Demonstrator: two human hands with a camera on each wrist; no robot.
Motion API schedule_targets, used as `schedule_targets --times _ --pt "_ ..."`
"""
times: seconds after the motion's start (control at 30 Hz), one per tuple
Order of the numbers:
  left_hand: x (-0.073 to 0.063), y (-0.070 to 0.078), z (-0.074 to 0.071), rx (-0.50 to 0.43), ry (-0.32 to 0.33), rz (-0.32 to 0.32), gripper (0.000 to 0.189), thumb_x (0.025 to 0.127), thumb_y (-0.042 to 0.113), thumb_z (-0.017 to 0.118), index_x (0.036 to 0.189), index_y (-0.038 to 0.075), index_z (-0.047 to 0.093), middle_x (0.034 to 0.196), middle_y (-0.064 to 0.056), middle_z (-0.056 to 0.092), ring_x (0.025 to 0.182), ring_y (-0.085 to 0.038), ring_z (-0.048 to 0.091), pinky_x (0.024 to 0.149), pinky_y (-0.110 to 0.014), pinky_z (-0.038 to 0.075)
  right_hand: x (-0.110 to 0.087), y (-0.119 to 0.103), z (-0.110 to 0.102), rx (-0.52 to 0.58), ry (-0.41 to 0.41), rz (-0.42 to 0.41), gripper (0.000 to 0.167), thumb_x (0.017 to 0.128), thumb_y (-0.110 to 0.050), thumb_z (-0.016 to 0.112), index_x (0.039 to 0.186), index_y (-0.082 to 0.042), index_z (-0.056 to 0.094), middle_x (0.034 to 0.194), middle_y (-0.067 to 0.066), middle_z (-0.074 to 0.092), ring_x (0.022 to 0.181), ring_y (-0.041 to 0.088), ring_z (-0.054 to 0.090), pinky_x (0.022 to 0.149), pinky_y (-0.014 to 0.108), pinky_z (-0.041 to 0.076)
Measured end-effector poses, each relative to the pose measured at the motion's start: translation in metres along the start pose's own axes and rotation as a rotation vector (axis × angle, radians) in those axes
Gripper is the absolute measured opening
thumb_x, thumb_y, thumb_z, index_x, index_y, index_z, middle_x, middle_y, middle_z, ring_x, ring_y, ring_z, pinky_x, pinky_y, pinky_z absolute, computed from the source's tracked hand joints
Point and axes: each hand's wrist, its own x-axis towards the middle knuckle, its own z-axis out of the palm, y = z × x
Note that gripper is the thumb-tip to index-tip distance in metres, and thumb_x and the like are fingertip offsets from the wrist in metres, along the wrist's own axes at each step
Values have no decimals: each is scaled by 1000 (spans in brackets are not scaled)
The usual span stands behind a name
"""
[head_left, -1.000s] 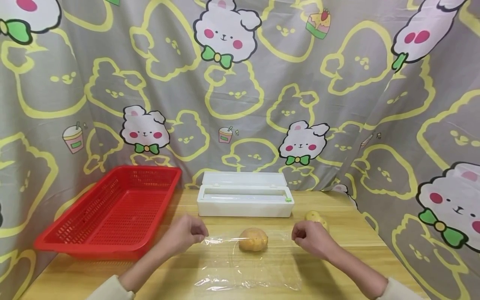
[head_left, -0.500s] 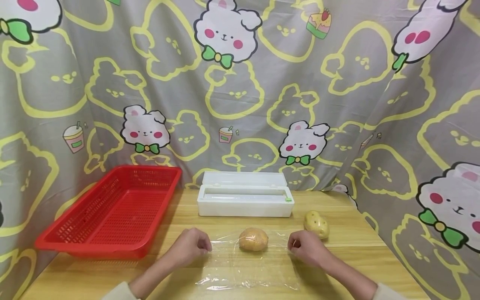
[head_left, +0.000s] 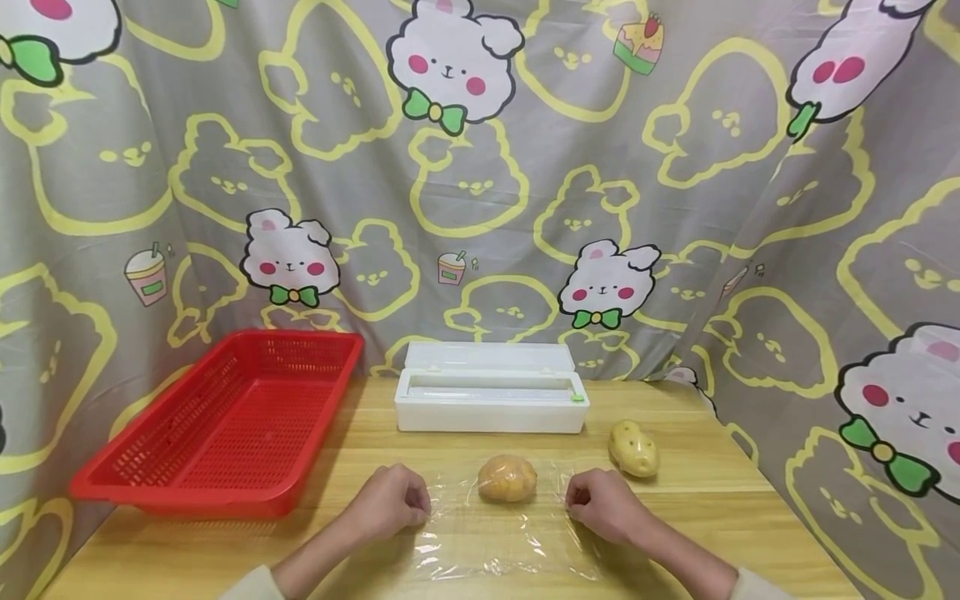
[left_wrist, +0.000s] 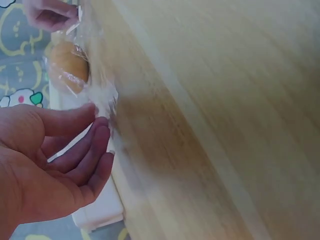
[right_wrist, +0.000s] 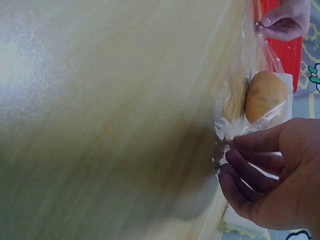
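Observation:
A sheet of clear plastic wrap (head_left: 495,537) lies on the table, spread in front of and over a potato (head_left: 507,478). My left hand (head_left: 392,502) pinches the wrap's left edge between thumb and fingers. On the other side my right hand (head_left: 606,504) pinches its right edge. In the right wrist view, film drapes across the potato (right_wrist: 267,97), and the right hand (right_wrist: 270,175) holds a bunched bit of it. The left wrist view has the left hand (left_wrist: 65,160) at the film's gathered edge.
A red plastic basket (head_left: 213,492) stands at the left. Behind the potato sits a white wrap dispenser box (head_left: 491,417) with its lid raised and a roll inside. A second potato (head_left: 633,450) lies to the right. A patterned curtain (head_left: 480,192) surrounds the wooden table (head_left: 750,533).
Both hands have moved toward me and closer together, drawing the wrap's far edge down around the potato. The second potato, partly hidden before, now shows fully. The potato in the middle stays in place.

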Motion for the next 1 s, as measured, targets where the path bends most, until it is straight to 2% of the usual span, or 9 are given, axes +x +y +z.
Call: schedule_targets --times 0.13,0.23,0.4,0.6,0.83,1.0 --pt "1 1 0 29 -4 -19 16 77 4 80 64 11 73 56 7 63 54 -2 47 53 -22 40 1 -1 -1 15 -19 35 13 82 -5 73 72 -13 71 65 -9 64 59 -1 51 57 21 44" --pt "1 1 2 45 7 -22 18 79 6 79 63 11 72 55 8 60 54 -4 45 52 -23 38 1 1 0 18 -11 36 13 79 -3 73 71 -13 71 64 -9 63 58 0 50 56 21 44" --pt "0 -1 8 64 32 9 20 68 -6 78 70 11 68 64 6 63 61 -4 51 58 -25 45 1 4 6 26 18 16 20 67 5 74 71 -13 67 62 -9 61 57 -2 49 54 20 43" --pt "1 -5 12 87 72 28 25 61 -8 76 68 14 65 64 10 59 62 -1 49 59 -23 43 2 4 8 29 40 30 23 63 7 73 69 -13 66 61 -9 61 55 -2 49 53 19 43" --pt "1 -1 7 36 -5 36 22 68 -10 73 67 11 66 60 7 61 57 -2 49 57 -23 42 1 -1 1 40 -15 39 14 73 3 71 72 -11 70 64 -7 65 58 -1 52 58 20 45" --pt "0 3 2 32 -18 36 20 72 -10 70 68 9 67 59 4 61 56 -3 48 54 -23 41 2 -2 2 33 -13 31 16 72 5 69 72 -12 69 64 -8 64 58 -1 51 57 20 44"
